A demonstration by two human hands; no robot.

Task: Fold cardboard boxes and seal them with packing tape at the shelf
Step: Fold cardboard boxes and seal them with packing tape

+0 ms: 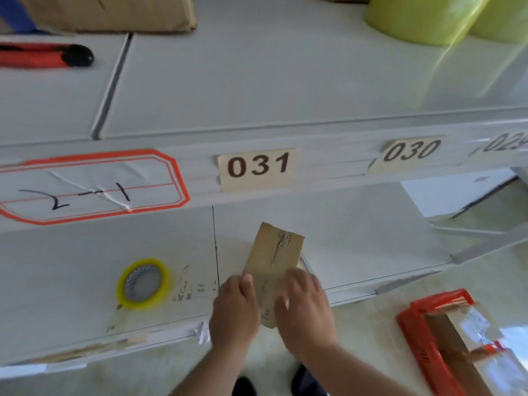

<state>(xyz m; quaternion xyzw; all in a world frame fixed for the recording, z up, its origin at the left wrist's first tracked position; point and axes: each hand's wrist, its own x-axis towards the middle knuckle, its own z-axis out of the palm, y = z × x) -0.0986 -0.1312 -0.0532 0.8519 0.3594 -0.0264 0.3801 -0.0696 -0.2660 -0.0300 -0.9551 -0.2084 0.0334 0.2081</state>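
A small brown cardboard box (274, 252), flat or nearly flat, lies on the lower white shelf (85, 267) below the label 031. My left hand (234, 310) grips its near left edge, thumb on top. My right hand (304, 307) lies over its near right part, blurred, with fingers bent on the cardboard. A roll of clear packing tape with a yellow rim (144, 282) lies flat on the same shelf, to the left of my hands.
A red and black utility knife (45, 55) lies on the upper shelf at left, near a brown carton (114, 12). Yellow-green rolls (423, 15) stand at upper right. An orange crate (437, 338) holding cardboard sits on the floor at right.
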